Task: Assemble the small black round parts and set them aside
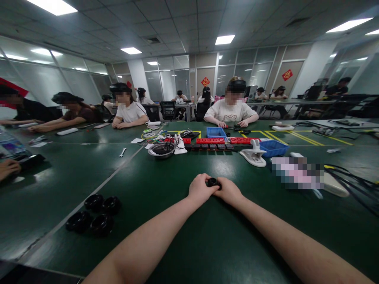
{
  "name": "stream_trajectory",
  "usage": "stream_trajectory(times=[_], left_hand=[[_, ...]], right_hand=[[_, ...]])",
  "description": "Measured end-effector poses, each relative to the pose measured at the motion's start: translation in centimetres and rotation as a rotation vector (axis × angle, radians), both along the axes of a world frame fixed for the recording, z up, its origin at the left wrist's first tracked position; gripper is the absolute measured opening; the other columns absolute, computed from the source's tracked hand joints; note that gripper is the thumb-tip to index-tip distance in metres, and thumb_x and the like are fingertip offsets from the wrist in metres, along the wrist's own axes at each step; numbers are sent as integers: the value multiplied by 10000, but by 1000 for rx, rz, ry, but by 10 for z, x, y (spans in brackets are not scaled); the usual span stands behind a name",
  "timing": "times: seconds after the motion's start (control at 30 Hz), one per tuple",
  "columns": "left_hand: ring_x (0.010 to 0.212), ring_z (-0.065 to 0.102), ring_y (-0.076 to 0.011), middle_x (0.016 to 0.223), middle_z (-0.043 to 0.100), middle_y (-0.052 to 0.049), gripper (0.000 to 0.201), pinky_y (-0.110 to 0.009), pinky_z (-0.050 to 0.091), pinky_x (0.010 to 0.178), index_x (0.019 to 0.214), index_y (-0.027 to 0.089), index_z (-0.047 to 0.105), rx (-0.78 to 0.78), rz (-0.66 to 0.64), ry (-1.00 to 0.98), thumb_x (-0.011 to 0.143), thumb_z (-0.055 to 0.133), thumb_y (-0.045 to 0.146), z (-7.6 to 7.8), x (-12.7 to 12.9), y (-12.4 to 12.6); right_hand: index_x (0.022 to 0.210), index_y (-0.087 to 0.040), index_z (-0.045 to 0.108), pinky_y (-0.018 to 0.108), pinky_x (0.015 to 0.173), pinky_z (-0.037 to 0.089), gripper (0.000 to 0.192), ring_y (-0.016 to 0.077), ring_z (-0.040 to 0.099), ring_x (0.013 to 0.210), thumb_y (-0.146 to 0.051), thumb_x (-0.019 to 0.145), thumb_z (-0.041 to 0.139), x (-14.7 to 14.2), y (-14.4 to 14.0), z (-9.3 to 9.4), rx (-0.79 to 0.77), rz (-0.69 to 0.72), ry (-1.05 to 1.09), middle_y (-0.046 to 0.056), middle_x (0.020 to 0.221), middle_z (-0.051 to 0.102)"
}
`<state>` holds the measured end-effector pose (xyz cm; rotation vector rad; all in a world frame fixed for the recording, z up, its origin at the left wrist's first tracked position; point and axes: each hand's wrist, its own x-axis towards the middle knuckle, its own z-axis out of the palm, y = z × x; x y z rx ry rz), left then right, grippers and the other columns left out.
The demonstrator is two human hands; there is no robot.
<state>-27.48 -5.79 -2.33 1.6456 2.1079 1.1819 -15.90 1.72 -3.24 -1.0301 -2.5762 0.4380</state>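
My left hand [200,189] and my right hand [229,191] meet in the middle of the green table [166,236], both gripping one small black round part [212,182] between their fingers. Only its top shows; the rest is hidden by the fingers. Several black ring-shaped parts [94,215] lie in a cluster on the table to my lower left, well away from both hands.
Ahead lie a metal bowl [162,150], a row of red and black pieces [211,141], two blue bins [274,148], a white clamp stand [254,155] and black cables [352,183] at right. People sit across the table; another person's hand [8,169] shows at far left.
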Motion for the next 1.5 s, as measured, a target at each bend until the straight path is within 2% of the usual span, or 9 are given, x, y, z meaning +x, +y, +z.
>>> stream_trajectory(times=[0.1, 0.23, 0.33, 0.43, 0.53, 0.8, 1.27, 1.37, 1.5], left_hand=[[733, 489, -141, 789, 519, -18, 306, -249, 373, 644, 800, 176, 547, 14, 26, 27, 562, 630, 350, 2, 0, -1], [686, 473, -127, 765, 508, -13, 312, -229, 366, 595, 808, 168, 560, 31, -100, 15, 560, 634, 341, 5, -7, -3], [609, 433, -96, 752, 493, -5, 324, -204, 347, 538, 840, 169, 567, 12, -246, -25, 570, 626, 339, 6, -15, -4], [569, 401, -74, 768, 485, -8, 367, -189, 333, 508, 878, 161, 564, -27, -332, -87, 571, 623, 354, 5, -18, -4], [569, 390, -71, 767, 483, -9, 407, -188, 328, 507, 892, 161, 563, -35, -358, -112, 554, 632, 377, 4, -19, -2], [557, 381, -69, 768, 482, -16, 427, -188, 322, 494, 905, 157, 567, -54, -351, -132, 552, 632, 389, 5, -18, -1], [565, 394, -74, 768, 487, -17, 416, -191, 331, 501, 893, 155, 568, -53, -345, -116, 549, 637, 379, 7, -17, -3], [576, 407, -80, 774, 496, -14, 400, -194, 330, 503, 870, 159, 566, -48, -310, -113, 540, 642, 372, 5, -15, -2], [642, 454, -109, 789, 514, -16, 356, -217, 350, 557, 842, 161, 560, -32, -205, -83, 543, 643, 336, 2, -11, 0]], right_hand=[[743, -153, 487, 227, 553, 301, 191, 145, 486, 660, -325, 665, 514, -4, -9, 1, 115, -33, -39, 56, 741, 533], [831, -144, 493, 242, 591, 334, 292, 164, 490, 710, -365, 646, 539, 1, -11, 6, 100, 15, -7, 65, 798, 527], [931, -159, 500, 257, 649, 357, 407, 174, 486, 776, -385, 604, 588, 9, -2, 9, -15, 230, 77, 52, 863, 525], [935, -157, 529, 269, 684, 370, 363, 167, 493, 782, -338, 625, 584, 15, 8, 9, -225, 401, 130, 35, 851, 539], [908, -139, 546, 261, 657, 380, 312, 158, 498, 750, -292, 638, 575, 17, 15, 8, -378, 430, 162, 28, 816, 547], [881, -131, 551, 236, 623, 367, 263, 133, 471, 703, -250, 647, 558, 18, 16, 14, -461, 475, 165, 18, 782, 530], [834, -131, 542, 224, 578, 358, 248, 119, 456, 654, -255, 622, 576, 17, 17, 9, -450, 409, 158, 2, 717, 512], [796, -135, 522, 208, 532, 337, 246, 105, 443, 608, -276, 606, 587, 15, 17, 5, -423, 351, 161, -13, 671, 498], [683, -156, 464, 189, 483, 291, 262, 94, 414, 566, -319, 551, 621, 10, 13, 0, -287, 211, 160, -34, 611, 470]])
